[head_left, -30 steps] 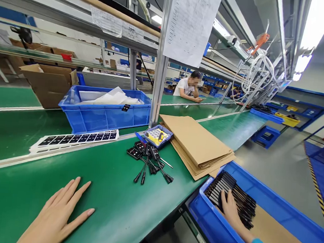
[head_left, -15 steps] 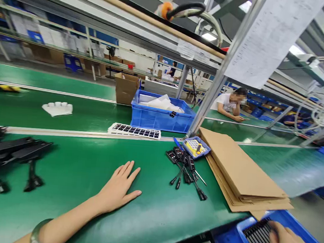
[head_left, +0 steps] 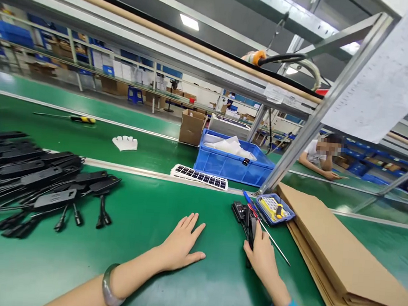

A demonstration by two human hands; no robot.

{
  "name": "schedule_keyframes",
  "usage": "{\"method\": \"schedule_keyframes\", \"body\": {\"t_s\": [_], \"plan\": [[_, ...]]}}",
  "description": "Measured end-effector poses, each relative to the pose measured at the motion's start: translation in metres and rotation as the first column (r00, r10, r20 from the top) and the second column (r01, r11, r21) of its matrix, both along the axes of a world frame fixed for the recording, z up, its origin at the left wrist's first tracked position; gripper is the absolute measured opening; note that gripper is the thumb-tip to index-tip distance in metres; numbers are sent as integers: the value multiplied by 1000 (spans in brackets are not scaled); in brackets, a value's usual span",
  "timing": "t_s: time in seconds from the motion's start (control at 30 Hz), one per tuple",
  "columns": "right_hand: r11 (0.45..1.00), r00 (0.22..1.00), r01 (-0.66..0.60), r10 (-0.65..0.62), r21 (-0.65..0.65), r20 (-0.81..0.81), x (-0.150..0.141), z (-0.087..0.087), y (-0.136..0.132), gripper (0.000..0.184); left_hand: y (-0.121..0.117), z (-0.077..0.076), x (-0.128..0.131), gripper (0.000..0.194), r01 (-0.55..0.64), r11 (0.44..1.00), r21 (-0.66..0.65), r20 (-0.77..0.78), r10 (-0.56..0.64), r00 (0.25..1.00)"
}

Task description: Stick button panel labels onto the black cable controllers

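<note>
My left hand (head_left: 181, 246) lies palm down on the green bench with its fingers spread, holding nothing. My right hand (head_left: 263, 253) is closed around black cabled controllers, thumb on one side and fingers on the other; the hand hides part of them. A small black controller (head_left: 238, 211) with buttons shows just beyond its fingertips. Beside that hand, a long thin screwdriver shaft (head_left: 276, 243) and a red-and-blue pen (head_left: 250, 201) lie on the bench. A small blue tray (head_left: 289, 218) with yellow-handled tools and white labels stands just past them.
Many black cabled units (head_left: 54, 198) are heaped on the left. A label sheet (head_left: 199, 176) lies before a blue crate (head_left: 231, 169). Flat cardboard (head_left: 338, 243) is stacked at right, near a metal post (head_left: 320, 115). A white glove (head_left: 125, 143) and screwdriver (head_left: 81, 119) lie farther back. A person (head_left: 318, 155) sits beyond.
My right hand has left the blue bin of black parts at lower right and come onto the bench, gripping the black controllers. My left hand stays flat. The view has turned left.
</note>
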State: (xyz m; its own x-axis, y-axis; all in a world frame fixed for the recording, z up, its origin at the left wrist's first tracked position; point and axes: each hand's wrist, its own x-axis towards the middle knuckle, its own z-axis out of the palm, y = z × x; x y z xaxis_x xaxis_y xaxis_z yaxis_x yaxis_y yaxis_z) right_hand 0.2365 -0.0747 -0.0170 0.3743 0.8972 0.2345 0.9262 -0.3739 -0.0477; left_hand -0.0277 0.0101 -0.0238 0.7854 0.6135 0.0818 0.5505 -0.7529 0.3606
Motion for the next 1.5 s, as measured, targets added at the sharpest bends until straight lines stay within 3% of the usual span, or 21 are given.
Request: {"method": "schedule_keyframes", "body": {"t_s": [0.1,0.2,0.4,0.6,0.73,0.87,1.0,1.1,1.2,1.3,1.4,1.5], "plan": [[978,977,-207,207,10,-42,-19,-8,-10,59,-2,5,1,81,-27,998,-51,64,30,997],[923,920,-381,385,58,-73,-32,-12,-15,56,-1,9,3,75,-36,996,-78,148,48,988],[835,840,-520,538,180,-71,-50,-7,-16,36,2,10,5,57,-31,998,-49,228,41,973],[818,797,-561,575,127,-185,-70,1,-25,35,6,9,9,50,-104,987,-119,308,136,941],[811,739,-575,570,106,-359,-78,4,-30,45,8,7,17,48,-128,982,-141,311,166,936],[806,682,-584,553,100,-478,-79,10,-33,41,8,12,16,37,-69,984,-166,348,124,929],[816,723,-566,559,117,-406,-79,5,-36,27,6,19,2,21,74,985,-157,384,-8,923],[814,732,-555,576,173,-364,-85,2,-36,16,7,20,-9,36,225,972,-64,375,-185,908],[808,719,-558,585,190,-376,-89,10,-28,5,11,15,-12,49,301,951,77,314,-309,897],[836,779,-521,548,171,-306,-85,17,-11,14,14,11,-11,47,286,954,87,280,-298,912],[867,842,-491,499,91,-205,-79,14,3,9,15,10,-11,62,217,976,29,276,-216,937],[866,844,-498,497,51,-199,-75,11,6,8,17,10,-11,74,224,974,-20,297,-208,932]]}}
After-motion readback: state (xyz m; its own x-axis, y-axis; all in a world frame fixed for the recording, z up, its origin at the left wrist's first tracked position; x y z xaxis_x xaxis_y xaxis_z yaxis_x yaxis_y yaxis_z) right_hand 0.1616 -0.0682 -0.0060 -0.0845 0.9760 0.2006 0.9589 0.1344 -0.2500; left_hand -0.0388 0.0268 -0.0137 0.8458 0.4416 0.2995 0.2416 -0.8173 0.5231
